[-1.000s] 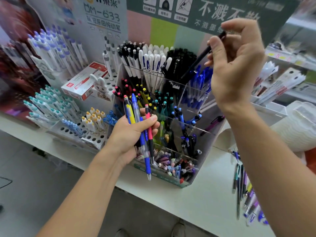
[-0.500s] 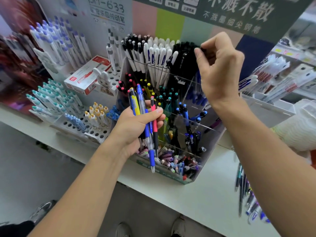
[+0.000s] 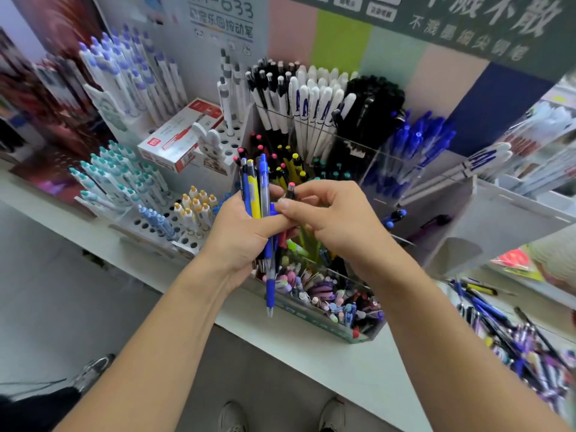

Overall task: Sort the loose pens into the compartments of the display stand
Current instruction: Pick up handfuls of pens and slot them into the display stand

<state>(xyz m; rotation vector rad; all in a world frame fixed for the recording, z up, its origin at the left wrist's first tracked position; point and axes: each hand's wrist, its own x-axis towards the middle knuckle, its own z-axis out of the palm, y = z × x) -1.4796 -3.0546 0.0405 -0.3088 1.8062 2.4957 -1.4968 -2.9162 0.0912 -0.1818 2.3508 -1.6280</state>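
The white tabletop [image 3: 311,347] carries everything, and on it stands the clear acrylic display stand [image 3: 367,333], stepped in tiers so each row of pens shows above the one in front. Its back compartments hold white-barrelled pens [image 3: 314,110], black pens [image 3: 371,104] and blue pens [image 3: 417,141], sorted by kind; the lowest front tier holds a jumble of short pastel pieces [image 3: 327,294]. To the left sits a white peg rack [image 3: 140,226] with teal-capped pens [image 3: 121,179], and a red-and-white pen box [image 3: 180,135] rests behind it. At the far right edge of the tabletop lies the pile of loose pens [image 3: 511,338], blurred, still waiting to be sorted.

The left hand [image 3: 240,235] is raised in front of the stand, its fingers wrapped round a bundle of pens [image 3: 258,194] held upright like a fan, probably so each barrel can be read and drawn out singly; one blue pen [image 3: 270,291] hangs lower than the rest, tip down. The right hand [image 3: 330,219] meets it from the right, wrist bent inward, thumb and forefinger pinching the top of a red-capped pen [image 3: 291,191] at the bundle's edge. It appears to be picking out that pen, likely for the compartment of red-tipped pens [image 3: 265,151] just behind.
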